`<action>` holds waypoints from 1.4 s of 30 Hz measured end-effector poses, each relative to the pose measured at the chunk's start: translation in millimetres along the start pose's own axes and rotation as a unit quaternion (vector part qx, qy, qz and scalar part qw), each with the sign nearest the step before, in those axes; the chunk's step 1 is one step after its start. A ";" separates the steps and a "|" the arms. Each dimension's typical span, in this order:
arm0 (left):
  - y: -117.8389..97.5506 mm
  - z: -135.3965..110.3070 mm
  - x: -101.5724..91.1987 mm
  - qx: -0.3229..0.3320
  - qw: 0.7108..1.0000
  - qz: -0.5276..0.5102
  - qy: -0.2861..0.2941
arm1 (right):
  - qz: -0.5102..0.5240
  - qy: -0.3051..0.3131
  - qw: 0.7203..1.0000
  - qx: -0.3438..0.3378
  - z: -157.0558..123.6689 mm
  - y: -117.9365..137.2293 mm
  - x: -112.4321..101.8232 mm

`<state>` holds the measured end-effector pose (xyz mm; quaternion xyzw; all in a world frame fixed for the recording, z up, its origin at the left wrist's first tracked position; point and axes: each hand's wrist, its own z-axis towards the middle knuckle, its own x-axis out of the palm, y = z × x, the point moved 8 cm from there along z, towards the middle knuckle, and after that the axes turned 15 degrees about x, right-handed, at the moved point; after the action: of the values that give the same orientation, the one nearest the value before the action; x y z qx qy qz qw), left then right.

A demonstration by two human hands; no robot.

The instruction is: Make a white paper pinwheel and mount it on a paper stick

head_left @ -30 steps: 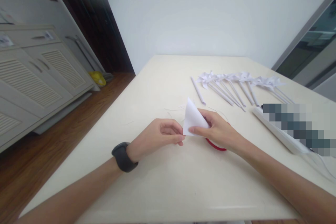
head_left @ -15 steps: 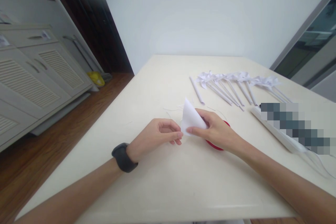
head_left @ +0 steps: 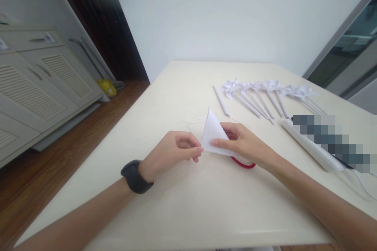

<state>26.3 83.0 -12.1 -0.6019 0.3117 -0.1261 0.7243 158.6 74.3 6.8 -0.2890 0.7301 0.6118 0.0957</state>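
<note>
A white sheet of paper (head_left: 216, 135), folded into a triangle, is held up above the table with its point upward. My right hand (head_left: 240, 139) grips its right side, thumb across the front face and fingers behind. At the paper's lower left corner, my left hand (head_left: 185, 147) pinches with thumb and fingertips; a dark band circles that wrist. Under the right hand lies a red curved loop (head_left: 246, 164), like a scissors handle, mostly hidden. Thin paper strips (head_left: 191, 122) are scattered just behind the hands.
Several white paper pinwheels (head_left: 271, 85) on rolled sticks lie at the back right of the pale table (head_left: 165, 211). A single rolled paper stick (head_left: 220, 101) lies left of them. At right, a long white item (head_left: 309, 145) sits beside a blurred-out patch.
The right hand has shifted slightly with the paper, which now shows a wider triangular face. My left hand has moved a little left, staying at the paper's corner.
</note>
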 end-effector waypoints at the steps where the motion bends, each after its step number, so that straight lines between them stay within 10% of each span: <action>1: 0.4 0.1 -0.3 0.001 1.000 0.001 0.001 | 0.010 0.004 1.000 0.005 0.6 -1.5 -1.6; 42: -2.0 6.2 -27.6 0.033 0.997 0.020 -0.071 | 0.089 -0.018 0.996 0.016 3.1 -15.0 -20.4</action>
<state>9.0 102.8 -1.4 -0.5791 0.2673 -0.0788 0.7661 182.7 82.2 3.6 -0.2107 0.7606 0.6113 0.0584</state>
